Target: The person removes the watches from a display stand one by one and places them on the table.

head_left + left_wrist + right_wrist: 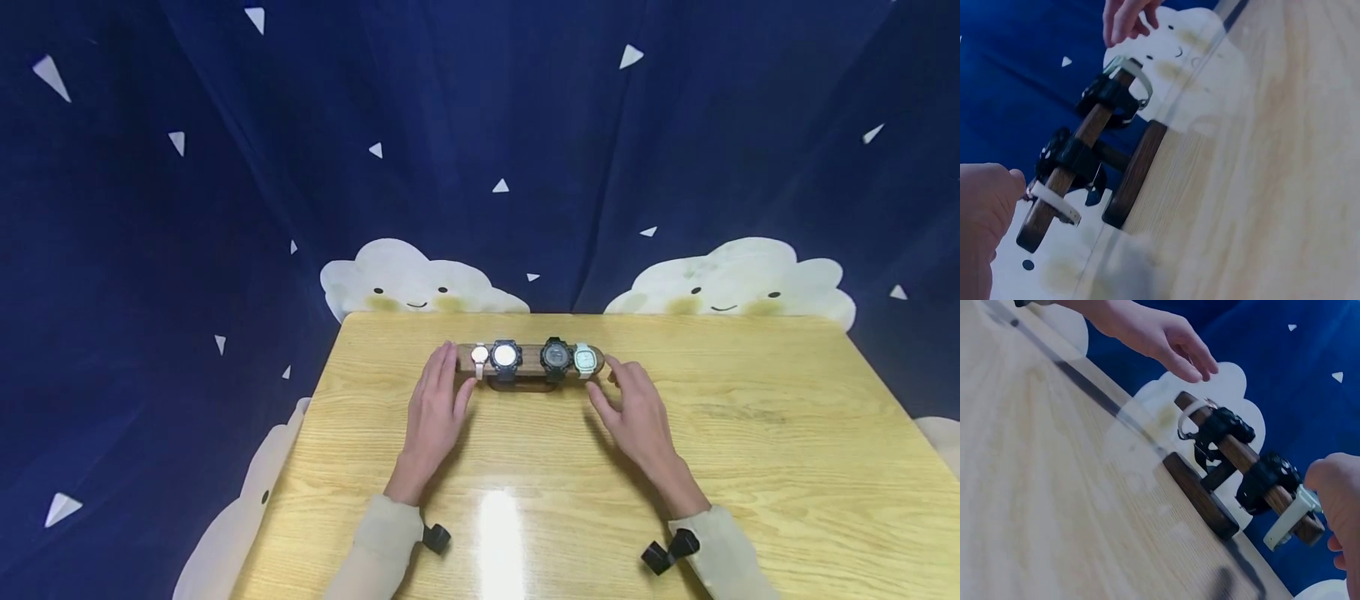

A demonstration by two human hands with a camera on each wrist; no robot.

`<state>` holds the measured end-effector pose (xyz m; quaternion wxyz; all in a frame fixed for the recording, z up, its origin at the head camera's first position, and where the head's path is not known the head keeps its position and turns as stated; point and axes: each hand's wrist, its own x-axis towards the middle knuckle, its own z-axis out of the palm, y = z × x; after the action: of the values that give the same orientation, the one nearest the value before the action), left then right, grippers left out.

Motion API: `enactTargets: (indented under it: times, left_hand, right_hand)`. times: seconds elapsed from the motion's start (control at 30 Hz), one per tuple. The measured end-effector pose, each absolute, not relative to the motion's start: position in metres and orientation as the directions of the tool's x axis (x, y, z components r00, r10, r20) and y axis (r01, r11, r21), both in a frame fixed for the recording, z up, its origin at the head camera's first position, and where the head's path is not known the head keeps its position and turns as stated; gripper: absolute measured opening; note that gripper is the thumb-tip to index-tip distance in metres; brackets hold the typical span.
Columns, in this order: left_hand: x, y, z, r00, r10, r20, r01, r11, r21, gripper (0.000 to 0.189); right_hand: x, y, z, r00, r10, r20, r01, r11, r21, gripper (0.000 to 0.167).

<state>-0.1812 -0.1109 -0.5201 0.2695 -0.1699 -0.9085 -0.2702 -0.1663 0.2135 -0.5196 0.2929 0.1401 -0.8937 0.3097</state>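
A dark wooden watch stand [531, 361] stands on the table, its crossbar raised over a low base [1200, 499]. Strapped along the bar from left to right are a small watch with a pale strap [480, 357], a dark watch with a bright white face [505, 356], a black watch [556, 356] and a mint square watch [585, 359]. My left hand [433, 415] lies alongside the bar's left end, fingers extended and thumb apart. At the other end, my right hand [637, 417] has loosely bent fingers close to the mint watch, with nothing gripped.
The light wood table [750, 467] carries the stand near its back edge. Behind it hangs a dark blue curtain [465, 100] printed with white triangles and smiling clouds. Black wrist mounts [437, 538] stick out from both cuffs.
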Motion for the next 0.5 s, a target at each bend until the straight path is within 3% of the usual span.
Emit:
enactTargets:
  times: [0.3, 0.5]
  left_hand:
    - [-0.201, -0.121, -0.526, -0.839, 0.200, 0.505, 0.419, 0.830, 0.369, 0.067]
    - [-0.208, -0.127, -0.526, -0.884, 0.203, 0.421, 0.400, 0.795, 0.456, 0.069]
  right_hand:
    - [-0.181, 0.219, -0.524, -0.816, -0.033, 0.577, -0.390, 0.768, -0.507, 0.057]
    - [-0.188, 0.215, -0.523, -0.834, -0.049, 0.550, -0.389, 0.758, -0.523, 0.052]
